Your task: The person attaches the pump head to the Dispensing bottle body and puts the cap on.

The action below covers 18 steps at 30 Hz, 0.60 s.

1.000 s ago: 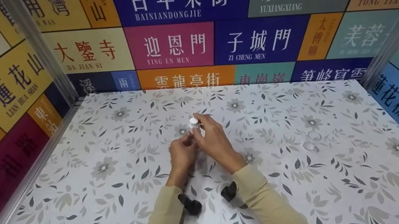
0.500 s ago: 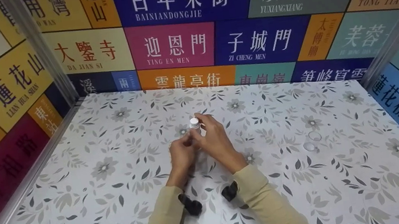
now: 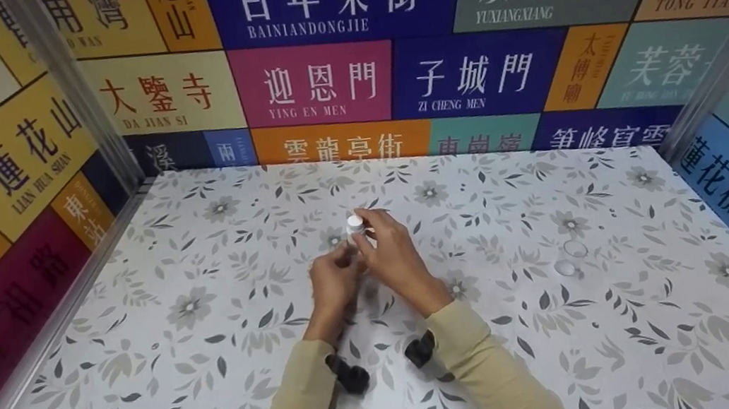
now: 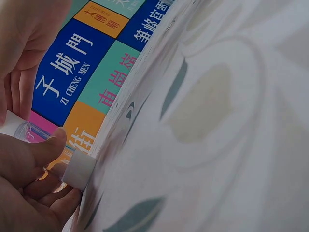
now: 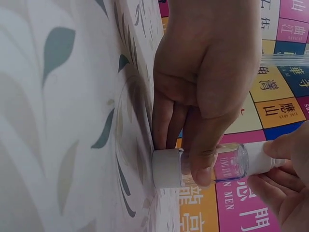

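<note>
1. Bottle (image 3: 356, 229), head view: located upright near the middle of the floral table (image 3: 244, 364), between my hands, white cap (image 3: 355, 221) uppermost. My left hand (image 3: 332, 280) is placed low, my right hand (image 3: 390, 245) higher, at the cap. Fingers of both hands are curled in a grip. Clear round pieces (image 3: 564, 267) lie on the table, well apart, to my right; neither hand touches them. Status: bottle in hand, done; setting it free, left.

2. Left wrist view: my left thumb and fingers pinch the clear body (image 4: 32, 131), just beside the white base (image 4: 79, 169). Base sits at the tabletop; whether it bears on the surface or stands just off it, I cannot tell. Status: steadying grip, in my judgement, established.

3. Right wrist view: my right thumb and fingers pinch the cap; my left thumb lies across the body near the base. Wall signs (image 5: 251, 203) show through the clear length between the two grips; contents cannot be made out. Status: cap is on the body. I judge the cap work to be unfinished, since my fingers are on it; fastening or loosening, I cannot tell.
</note>
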Available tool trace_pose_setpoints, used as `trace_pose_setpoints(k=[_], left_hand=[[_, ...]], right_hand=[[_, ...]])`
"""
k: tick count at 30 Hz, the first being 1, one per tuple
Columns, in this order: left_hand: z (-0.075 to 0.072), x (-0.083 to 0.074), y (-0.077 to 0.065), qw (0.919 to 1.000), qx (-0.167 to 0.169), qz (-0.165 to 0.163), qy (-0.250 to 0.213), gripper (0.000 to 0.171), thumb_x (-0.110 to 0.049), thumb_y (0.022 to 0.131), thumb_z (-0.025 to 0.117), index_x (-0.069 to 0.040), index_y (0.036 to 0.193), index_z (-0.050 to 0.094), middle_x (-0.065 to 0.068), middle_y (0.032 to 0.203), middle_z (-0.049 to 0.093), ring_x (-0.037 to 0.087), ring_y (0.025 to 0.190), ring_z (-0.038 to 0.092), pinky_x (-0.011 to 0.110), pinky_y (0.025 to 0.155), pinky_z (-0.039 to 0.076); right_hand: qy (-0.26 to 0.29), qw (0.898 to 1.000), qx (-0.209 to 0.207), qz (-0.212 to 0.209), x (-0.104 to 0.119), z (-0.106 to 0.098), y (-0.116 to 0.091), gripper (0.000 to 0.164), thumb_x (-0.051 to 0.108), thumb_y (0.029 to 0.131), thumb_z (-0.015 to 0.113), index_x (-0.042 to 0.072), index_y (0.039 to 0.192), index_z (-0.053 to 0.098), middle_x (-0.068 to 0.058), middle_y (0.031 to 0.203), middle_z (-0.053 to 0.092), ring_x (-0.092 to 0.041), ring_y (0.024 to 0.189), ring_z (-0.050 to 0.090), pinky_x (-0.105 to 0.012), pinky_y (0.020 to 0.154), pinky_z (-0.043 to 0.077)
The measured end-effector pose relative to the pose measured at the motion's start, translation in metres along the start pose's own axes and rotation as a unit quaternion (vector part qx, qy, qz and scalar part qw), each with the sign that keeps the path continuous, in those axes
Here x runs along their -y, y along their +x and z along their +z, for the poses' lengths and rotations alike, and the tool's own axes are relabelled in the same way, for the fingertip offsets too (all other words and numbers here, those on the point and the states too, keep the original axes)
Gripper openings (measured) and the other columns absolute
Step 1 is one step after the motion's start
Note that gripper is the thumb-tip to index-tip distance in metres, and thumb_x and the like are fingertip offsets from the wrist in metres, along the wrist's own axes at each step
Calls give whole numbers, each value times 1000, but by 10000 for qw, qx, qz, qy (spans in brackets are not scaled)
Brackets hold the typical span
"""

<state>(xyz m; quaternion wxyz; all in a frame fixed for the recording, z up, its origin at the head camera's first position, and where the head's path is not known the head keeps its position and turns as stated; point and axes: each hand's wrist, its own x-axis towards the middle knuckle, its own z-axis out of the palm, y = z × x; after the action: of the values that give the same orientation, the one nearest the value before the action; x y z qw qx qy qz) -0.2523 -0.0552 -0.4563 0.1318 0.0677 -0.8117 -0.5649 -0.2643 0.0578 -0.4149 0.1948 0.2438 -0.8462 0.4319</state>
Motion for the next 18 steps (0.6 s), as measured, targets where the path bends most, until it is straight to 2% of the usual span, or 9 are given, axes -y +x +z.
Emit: trace_pose_setpoints(k=[4, 6, 10, 15, 18], left_hand=[[0, 1, -1, 10000, -18, 47, 35, 28, 0, 83, 71, -1, 110, 75, 18, 99, 77, 26, 88, 70, 37, 81, 57], [0, 2, -2, 10000, -2, 8, 58, 32, 1, 83, 70, -2, 115, 73, 18, 103, 77, 26, 92, 71, 37, 84, 58], [0, 1, -2, 10000, 22, 20, 71, 33, 1, 84, 69, -2, 117, 72, 18, 107, 76, 27, 96, 72, 38, 85, 58], [-1, 0, 0, 9996, -33, 264, 114, 25, 2, 83, 68, 0, 108, 76, 17, 100, 77, 27, 87, 71, 34, 76, 57], [-1, 0, 0, 9996, -32, 257, 123, 24, 1, 83, 69, 0, 107, 76, 17, 99, 77, 26, 85, 71, 33, 73, 56]], right_hand=[[44, 9999, -54, 111, -1, 2, -1, 38, 8, 96, 64, -6, 130, 56, -20, 119, 63, -31, 116, 64, -34, 98, 55], [64, 9999, -54, 130, -2, 3, -2, 37, 9, 96, 63, -5, 130, 57, -20, 121, 62, -30, 117, 63, -33, 99, 54], [133, 9999, -68, -7, -3, 4, -2, 35, 5, 95, 62, -6, 128, 59, -20, 121, 62, -31, 117, 64, -31, 99, 54], [76, 9998, -89, -146, -2, 3, -2, 34, 2, 95, 62, -8, 128, 58, -21, 118, 63, -32, 113, 65, -33, 96, 56], [29, 9999, -97, -128, -2, 2, -1, 35, 3, 95, 63, -8, 128, 58, -21, 117, 64, -31, 111, 66, -33, 94, 57]])
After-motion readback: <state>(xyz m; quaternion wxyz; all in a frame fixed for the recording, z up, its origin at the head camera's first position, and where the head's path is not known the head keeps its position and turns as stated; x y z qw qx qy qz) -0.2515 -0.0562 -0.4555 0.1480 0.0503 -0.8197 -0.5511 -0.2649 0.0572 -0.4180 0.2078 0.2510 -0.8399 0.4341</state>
